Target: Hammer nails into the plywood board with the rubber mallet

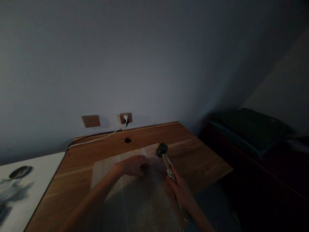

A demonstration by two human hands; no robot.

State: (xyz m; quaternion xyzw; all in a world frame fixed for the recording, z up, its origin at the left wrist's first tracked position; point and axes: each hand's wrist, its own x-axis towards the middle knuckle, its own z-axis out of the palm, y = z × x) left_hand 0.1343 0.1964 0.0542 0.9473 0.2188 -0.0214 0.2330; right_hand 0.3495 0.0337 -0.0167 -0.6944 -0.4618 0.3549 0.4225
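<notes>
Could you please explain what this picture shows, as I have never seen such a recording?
There is no machine here: one camera, worn on a person's head, looks down at their own two bare hands. They work at a wooden desk with a pale sheet spread on it. The right hand grips a mallet by its handle, dark head pointing away. The left hand rests on the sheet, fingers curled; whether it pinches anything is too dark to tell. A cable runs to a wall socket.
</notes>
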